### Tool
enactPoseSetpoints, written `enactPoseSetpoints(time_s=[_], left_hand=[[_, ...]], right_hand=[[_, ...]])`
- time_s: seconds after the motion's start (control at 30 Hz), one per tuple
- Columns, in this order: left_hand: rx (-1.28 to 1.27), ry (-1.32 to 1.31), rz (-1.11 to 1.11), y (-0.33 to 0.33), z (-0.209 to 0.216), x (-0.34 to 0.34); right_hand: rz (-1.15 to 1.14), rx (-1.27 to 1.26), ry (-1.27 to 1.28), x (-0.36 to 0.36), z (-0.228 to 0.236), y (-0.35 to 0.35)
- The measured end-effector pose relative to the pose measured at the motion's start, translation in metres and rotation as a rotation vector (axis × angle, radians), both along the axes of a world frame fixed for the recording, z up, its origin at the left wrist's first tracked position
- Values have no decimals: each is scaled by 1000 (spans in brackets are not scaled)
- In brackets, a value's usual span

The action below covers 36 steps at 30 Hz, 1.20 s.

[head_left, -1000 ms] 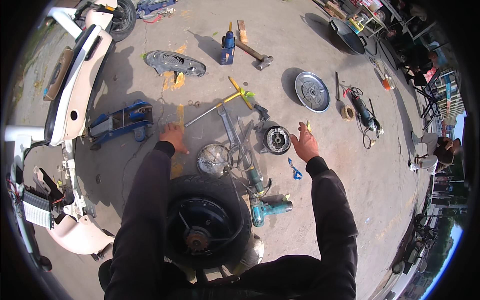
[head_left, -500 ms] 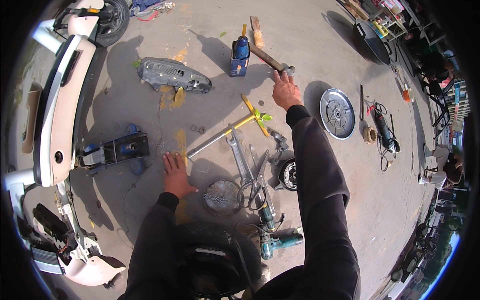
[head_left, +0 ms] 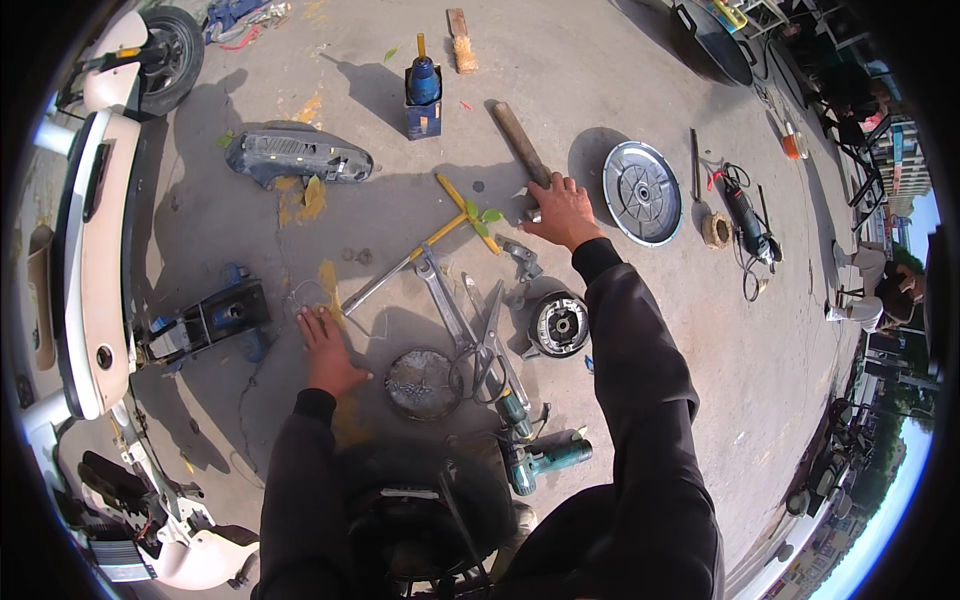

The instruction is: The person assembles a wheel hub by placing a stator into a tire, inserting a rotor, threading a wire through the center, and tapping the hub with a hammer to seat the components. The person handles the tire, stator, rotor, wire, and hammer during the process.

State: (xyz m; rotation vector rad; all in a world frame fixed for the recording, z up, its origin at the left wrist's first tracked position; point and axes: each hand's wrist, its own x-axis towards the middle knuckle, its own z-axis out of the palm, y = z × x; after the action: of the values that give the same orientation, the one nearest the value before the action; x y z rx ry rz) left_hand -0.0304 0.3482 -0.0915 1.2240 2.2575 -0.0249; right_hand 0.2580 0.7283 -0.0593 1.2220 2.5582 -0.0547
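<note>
My right hand (head_left: 562, 214) is closed around the head end of a hammer (head_left: 522, 145), whose wooden handle points away to the far left. My left hand (head_left: 328, 352) is open, fingers spread, palm down by the ground with nothing in it. Beside it lies a round metal dish (head_left: 420, 383) with small metal bits. Between the hands are a yellow-handled T-bar wrench (head_left: 408, 258), a large spanner (head_left: 443, 295), scissors (head_left: 487, 345) and a small metal bracket (head_left: 521, 259). A round hub with brake shoes (head_left: 559, 325) sits below my right hand.
A green drill (head_left: 545, 461) lies near my legs, by a black tyre (head_left: 420, 535). A floor jack (head_left: 210, 315) and a pale scooter body (head_left: 105, 260) are at left. Farther off: a blue bottle in a box (head_left: 423, 100), brush (head_left: 461, 42), round metal cover (head_left: 642, 193), angle grinder (head_left: 747, 222).
My right hand has closed on the hammer and drawn it nearer, turning its handle. My left hand stays about where it was on the ground. The whole view has shifted a little.
</note>
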Motion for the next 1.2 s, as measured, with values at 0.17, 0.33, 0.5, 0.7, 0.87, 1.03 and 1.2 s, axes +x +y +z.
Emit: enactPoseSetpoints(time_s=[0.17,0.33,0.5,0.7,0.87,1.03,1.2], left_hand=[[-54,-18,0,6,15,5],[-40,91,-105,-17,-27,-12],[-111,135,-178,1,-39,-22],[-63,104,-148,0,-36,-20],[-53,53,-120,1,-26,-5],[-131,164,-185,-5,-33,-10],[-187,220,-204,4,-29,-10]], right_hand=[[-149,-35,166,18,-7,-16],[-169,48,121,23,-7,-34],[-242,-32,253,44,-3,-47],[-484,5,446,48,-27,-80],[-962,63,541,32,-53,-66],[-859,42,607,23,-28,-65],[-591,281,898,49,61,-97]])
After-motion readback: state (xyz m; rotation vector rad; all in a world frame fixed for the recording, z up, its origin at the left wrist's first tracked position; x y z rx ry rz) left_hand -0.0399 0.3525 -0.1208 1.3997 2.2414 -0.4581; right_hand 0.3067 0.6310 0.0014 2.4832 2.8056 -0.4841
